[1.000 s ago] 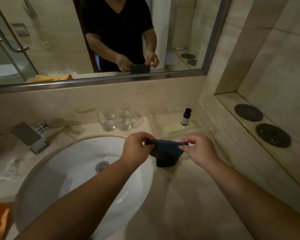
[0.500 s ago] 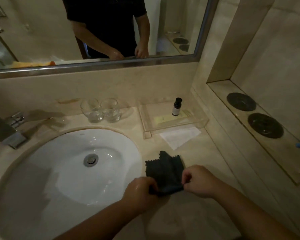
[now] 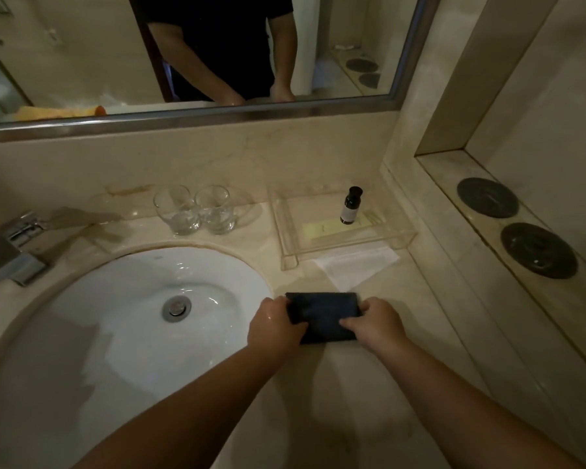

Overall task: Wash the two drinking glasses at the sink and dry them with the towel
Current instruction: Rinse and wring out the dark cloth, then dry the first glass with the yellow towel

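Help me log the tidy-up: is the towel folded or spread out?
Folded. The towel lies on the counter as a compact rectangle with straight edges, the left hand and right hand holding its ends.

Towel (image 3: 322, 316) matt dark cloth; glasses (image 3: 197, 209) clear; sink (image 3: 115, 316) glossy white.

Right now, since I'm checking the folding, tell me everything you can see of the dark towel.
The towel is a small, dark blue-black cloth, soft-looking, folded into a flat rectangle. It lies on the beige stone counter just right of the sink rim. The left hand grips its left edge; the right hand pinches its right edge, thumb on top.
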Demonstrator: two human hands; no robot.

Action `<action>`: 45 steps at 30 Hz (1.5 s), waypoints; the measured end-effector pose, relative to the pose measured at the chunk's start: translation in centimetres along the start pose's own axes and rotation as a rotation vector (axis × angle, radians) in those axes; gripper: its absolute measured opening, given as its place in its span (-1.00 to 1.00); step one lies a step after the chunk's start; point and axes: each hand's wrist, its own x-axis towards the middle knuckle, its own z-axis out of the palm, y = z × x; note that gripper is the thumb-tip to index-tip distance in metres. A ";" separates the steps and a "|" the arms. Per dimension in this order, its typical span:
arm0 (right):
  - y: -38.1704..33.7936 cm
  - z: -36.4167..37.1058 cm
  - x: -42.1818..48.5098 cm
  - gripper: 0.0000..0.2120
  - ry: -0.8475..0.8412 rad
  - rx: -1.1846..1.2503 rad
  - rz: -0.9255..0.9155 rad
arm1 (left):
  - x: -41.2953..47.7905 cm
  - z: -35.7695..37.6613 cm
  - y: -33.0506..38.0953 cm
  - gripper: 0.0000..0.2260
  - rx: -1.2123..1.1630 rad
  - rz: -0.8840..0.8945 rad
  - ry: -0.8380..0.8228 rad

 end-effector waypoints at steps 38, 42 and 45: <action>-21.8 27.4 -22.1 -0.40 -0.707 -0.298 -0.761 | -16.8 -22.3 -31.4 -0.45 0.180 -0.506 0.488; -25.8 33.2 -25.8 -0.50 -0.633 -0.131 -0.617 | -19.9 -25.7 -39.7 -0.30 0.004 -0.800 0.588; -27.1 36.6 -26.2 -0.39 -0.446 -0.307 -0.622 | -20.6 -26.3 -43.7 -0.24 -0.110 -0.834 0.531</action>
